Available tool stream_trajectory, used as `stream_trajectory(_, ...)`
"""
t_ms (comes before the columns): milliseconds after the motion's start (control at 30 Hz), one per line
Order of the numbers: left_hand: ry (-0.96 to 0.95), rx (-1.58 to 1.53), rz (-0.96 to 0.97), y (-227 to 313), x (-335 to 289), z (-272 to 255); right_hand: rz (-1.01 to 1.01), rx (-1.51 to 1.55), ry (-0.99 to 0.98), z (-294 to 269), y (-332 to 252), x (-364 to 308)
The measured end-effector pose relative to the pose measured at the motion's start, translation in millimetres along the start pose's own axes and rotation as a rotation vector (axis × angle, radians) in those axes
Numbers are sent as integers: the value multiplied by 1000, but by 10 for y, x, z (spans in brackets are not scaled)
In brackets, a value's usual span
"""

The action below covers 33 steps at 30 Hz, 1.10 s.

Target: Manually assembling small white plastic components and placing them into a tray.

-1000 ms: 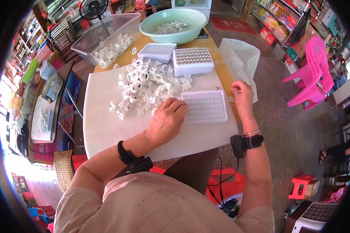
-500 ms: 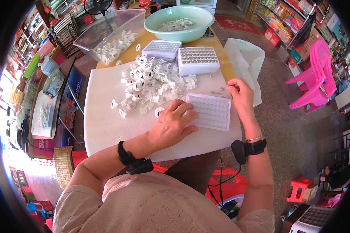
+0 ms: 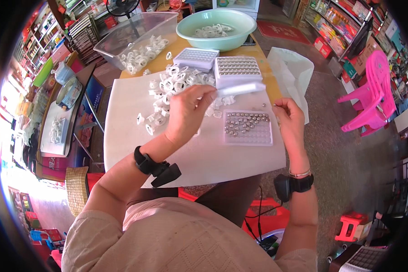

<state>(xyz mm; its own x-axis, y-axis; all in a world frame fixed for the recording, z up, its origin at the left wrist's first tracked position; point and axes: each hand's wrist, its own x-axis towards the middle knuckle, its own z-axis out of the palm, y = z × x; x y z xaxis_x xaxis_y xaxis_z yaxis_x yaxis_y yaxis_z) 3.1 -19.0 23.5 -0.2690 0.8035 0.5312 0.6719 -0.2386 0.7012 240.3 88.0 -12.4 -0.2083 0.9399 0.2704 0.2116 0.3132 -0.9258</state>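
Faintly lettered red mat (image 3: 283, 31) beyond ball tray (image 3: 258, 138)

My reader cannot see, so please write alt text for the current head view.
A person's left hand holds up a flat white piece, blurred, near a tray partly filled with silver balls; the right hand is by that tray's right side. Beyond lie piled white plastic pieces and a pale green basin.

To my right I see a pink plastic chair (image 3: 375, 93) on the floor (image 3: 331, 158) and a red stool (image 3: 349, 226) beside a cardboard box (image 3: 362, 230), ahead a red mat (image 3: 283, 32) near stocked shelves (image 3: 334, 36), farther left a black fan (image 3: 122, 6), and at my left a woven tan panel (image 3: 77, 190).
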Motion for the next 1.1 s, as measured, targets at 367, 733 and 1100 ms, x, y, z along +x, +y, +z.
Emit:
stream_trajectory(367, 68, -570, -518, -429, 237, -642, -333, -459, -205, 206, -191, -516)
stream_trajectory(733, 114, -574, -558, -652, 263, -977, -364, -491, -137, 287, -168, -634)
stream_trajectory(1100, -49, -790, -645, -628, 53, -883, -411, -538, -94, 343, -153, -706)
